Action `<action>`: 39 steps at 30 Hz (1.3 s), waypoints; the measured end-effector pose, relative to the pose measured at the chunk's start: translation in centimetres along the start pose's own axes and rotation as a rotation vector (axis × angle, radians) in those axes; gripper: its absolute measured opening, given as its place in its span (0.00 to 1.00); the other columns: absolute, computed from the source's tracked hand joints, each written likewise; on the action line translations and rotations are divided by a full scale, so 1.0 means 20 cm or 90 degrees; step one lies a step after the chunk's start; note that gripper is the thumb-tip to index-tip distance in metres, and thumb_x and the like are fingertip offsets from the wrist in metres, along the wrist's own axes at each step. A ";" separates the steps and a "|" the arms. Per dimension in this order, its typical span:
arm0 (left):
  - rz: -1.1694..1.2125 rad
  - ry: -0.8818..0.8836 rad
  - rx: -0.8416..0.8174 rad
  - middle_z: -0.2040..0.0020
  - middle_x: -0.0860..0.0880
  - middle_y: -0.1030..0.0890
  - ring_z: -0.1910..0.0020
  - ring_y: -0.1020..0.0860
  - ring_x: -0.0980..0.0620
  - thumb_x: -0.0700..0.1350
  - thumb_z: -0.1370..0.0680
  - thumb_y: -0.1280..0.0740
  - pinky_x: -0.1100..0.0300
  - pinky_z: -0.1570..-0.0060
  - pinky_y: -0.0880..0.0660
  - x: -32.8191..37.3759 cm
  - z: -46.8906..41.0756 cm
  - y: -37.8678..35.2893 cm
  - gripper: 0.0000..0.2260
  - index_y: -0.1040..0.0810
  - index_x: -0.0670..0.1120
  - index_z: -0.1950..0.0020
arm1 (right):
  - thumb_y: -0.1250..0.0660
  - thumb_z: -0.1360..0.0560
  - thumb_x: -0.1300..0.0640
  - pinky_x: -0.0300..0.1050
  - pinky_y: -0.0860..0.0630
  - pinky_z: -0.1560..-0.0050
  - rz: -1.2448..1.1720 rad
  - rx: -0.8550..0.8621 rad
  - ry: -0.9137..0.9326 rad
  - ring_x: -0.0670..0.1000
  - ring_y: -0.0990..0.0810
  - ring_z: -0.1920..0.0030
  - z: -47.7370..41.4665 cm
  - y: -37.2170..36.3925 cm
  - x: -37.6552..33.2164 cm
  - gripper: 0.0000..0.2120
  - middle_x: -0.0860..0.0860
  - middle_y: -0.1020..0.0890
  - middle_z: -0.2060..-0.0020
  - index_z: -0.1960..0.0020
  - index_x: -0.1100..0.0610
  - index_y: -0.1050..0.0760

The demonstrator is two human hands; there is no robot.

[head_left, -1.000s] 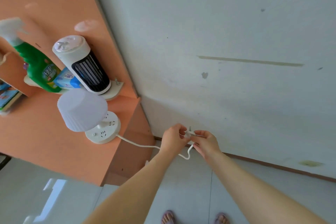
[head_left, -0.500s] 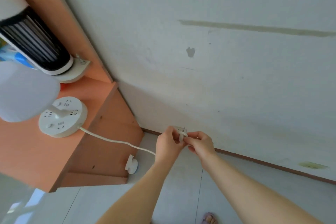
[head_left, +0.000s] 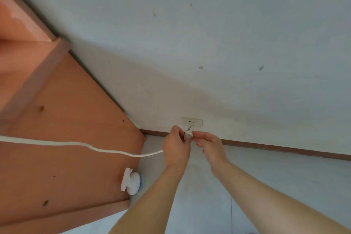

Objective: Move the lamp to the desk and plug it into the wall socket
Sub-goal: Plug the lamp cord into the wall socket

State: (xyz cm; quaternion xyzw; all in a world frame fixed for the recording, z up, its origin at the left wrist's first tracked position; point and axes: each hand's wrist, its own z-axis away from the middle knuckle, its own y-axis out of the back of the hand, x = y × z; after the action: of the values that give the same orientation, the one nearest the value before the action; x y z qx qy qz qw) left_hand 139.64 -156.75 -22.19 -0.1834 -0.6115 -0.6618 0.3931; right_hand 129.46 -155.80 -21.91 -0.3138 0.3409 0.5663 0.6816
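A white wall socket (head_left: 192, 122) sits low on the pale wall, just above the brown skirting. A white plug (head_left: 189, 132) with metal prongs points up at the socket, a short gap below it. My left hand (head_left: 176, 146) grips the plug body from the left. My right hand (head_left: 210, 145) pinches the plug from the right. The white cord (head_left: 76, 145) runs from my left hand leftward across the orange desk side panel (head_left: 66, 148) and out of the frame. The lamp itself is out of view.
A white round clip-like object (head_left: 131, 182) lies on the floor by the desk's corner. The brown skirting board (head_left: 284, 149) runs along the wall's foot. Grey floor tiles (head_left: 266, 186) spread under my forearms.
My view has dropped closer to the floor; the lamp, heater and desk top have left the frame. Both hands have carried the plug up close to the socket, which is now fully visible.
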 end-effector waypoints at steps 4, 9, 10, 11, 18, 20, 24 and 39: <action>-0.015 -0.040 0.002 0.64 0.47 0.20 0.65 0.22 0.49 0.38 0.29 0.30 0.56 0.64 0.25 -0.19 -0.15 -0.16 0.07 0.28 0.44 0.60 | 0.41 0.28 0.72 0.42 0.27 0.40 -0.004 0.001 0.070 0.51 0.19 0.45 -0.19 -0.03 0.23 0.19 0.54 0.16 0.51 0.43 0.57 0.23; -0.113 -0.110 0.008 0.65 0.46 0.21 0.64 0.23 0.45 0.44 0.26 0.33 0.56 0.66 0.32 -0.37 -0.31 -0.33 0.09 0.31 0.45 0.63 | 0.37 0.27 0.64 0.37 0.29 0.52 -0.017 0.011 0.068 0.44 0.19 0.52 -0.41 -0.06 0.43 0.15 0.50 0.16 0.52 0.43 0.53 0.25; -0.140 -0.143 0.008 0.64 0.44 0.20 0.63 0.23 0.44 0.44 0.25 0.34 0.55 0.66 0.33 -0.42 -0.34 -0.37 0.09 0.30 0.44 0.63 | 0.36 0.27 0.62 0.37 0.29 0.54 -0.023 0.009 0.078 0.43 0.19 0.53 -0.47 -0.06 0.48 0.14 0.49 0.17 0.54 0.44 0.53 0.25; -0.165 -0.167 0.004 0.63 0.43 0.19 0.62 0.22 0.43 0.45 0.25 0.34 0.55 0.65 0.33 -0.44 -0.37 -0.39 0.08 0.30 0.44 0.62 | 0.34 0.28 0.61 0.36 0.29 0.55 -0.022 0.009 0.077 0.43 0.20 0.55 -0.51 -0.06 0.50 0.12 0.48 0.17 0.55 0.45 0.53 0.25; -0.199 -0.246 0.048 0.59 0.43 0.18 0.59 0.22 0.41 0.38 0.27 0.36 0.55 0.65 0.32 -0.54 -0.52 -0.53 0.03 0.29 0.44 0.59 | 0.27 0.33 0.59 0.40 0.29 0.54 -0.038 0.014 0.074 0.47 0.23 0.56 -0.74 -0.05 0.61 0.06 0.47 0.21 0.62 0.60 0.53 0.23; -0.193 -0.237 0.057 0.59 0.43 0.18 0.59 0.22 0.41 0.38 0.27 0.36 0.54 0.64 0.31 -0.56 -0.53 -0.55 0.01 0.27 0.43 0.58 | 0.26 0.34 0.58 0.41 0.29 0.54 -0.026 0.011 0.080 0.48 0.23 0.54 -0.78 -0.05 0.61 0.07 0.49 0.20 0.59 0.57 0.54 0.22; -0.175 -0.195 0.057 0.60 0.43 0.18 0.58 0.21 0.41 0.40 0.27 0.34 0.54 0.63 0.29 -0.59 -0.50 -0.56 0.04 0.27 0.44 0.62 | 0.27 0.32 0.56 0.40 0.31 0.57 -0.036 0.002 0.045 0.49 0.22 0.54 -0.78 -0.05 0.65 0.05 0.52 0.17 0.56 0.58 0.55 0.20; -0.128 -0.088 0.027 0.62 0.44 0.19 0.59 0.22 0.44 0.42 0.28 0.32 0.58 0.65 0.34 -0.52 -0.51 -0.61 0.07 0.27 0.44 0.64 | 0.28 0.30 0.62 0.39 0.28 0.57 -0.205 0.033 0.023 0.51 0.21 0.49 -0.85 -0.03 0.70 0.06 0.55 0.18 0.53 0.60 0.53 0.21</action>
State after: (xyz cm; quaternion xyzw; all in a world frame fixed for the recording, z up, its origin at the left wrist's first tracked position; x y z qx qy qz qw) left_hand 139.52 -164.02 -39.72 -0.1579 -0.6663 -0.6704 0.2858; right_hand 130.06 -161.92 -43.14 -0.3566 0.3128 0.4350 0.7654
